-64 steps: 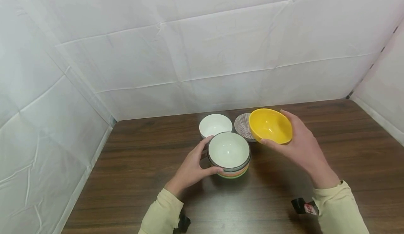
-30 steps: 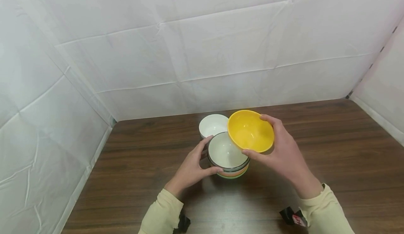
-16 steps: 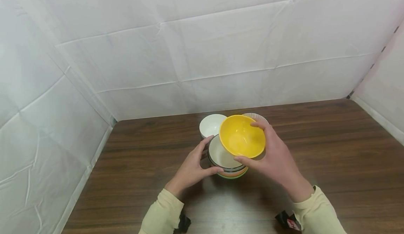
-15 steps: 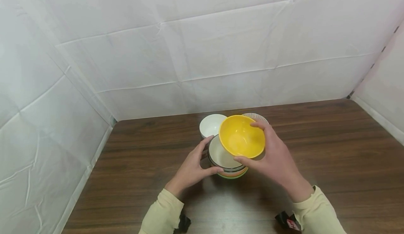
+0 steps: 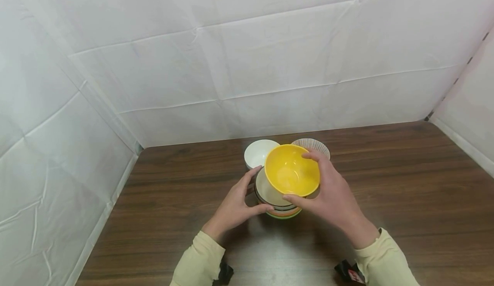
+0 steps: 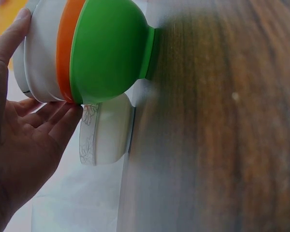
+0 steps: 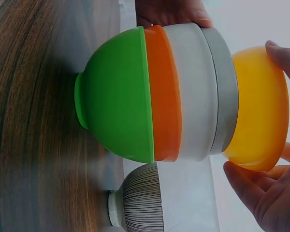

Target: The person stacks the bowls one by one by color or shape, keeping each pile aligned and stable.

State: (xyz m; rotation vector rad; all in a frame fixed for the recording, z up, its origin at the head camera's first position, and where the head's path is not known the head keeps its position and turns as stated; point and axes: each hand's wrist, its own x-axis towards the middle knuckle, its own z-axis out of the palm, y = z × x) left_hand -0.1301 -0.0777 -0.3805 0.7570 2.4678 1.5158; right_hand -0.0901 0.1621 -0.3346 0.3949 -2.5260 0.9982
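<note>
A yellow bowl is pinched at its rim between the thumb and fingers of my right hand. It tilts over a stack of nested bowls, its underside at the top bowl's rim. From the bottom, the right wrist view shows a green bowl, an orange bowl, a white bowl and a grey-rimmed bowl. My left hand holds the stack from the left, thumb in front and fingers behind. The yellow bowl hides part of the top bowl's pale inside.
Behind the stack stands a white bowl, with a floral band in the left wrist view. A striped bowl stands behind to the right. White sheeting walls the back and sides of the dark wooden table.
My right hand has carried the yellow bowl leftward and then down over the stack, uncovering the striped bowl. The left hand has stayed at the stack.
</note>
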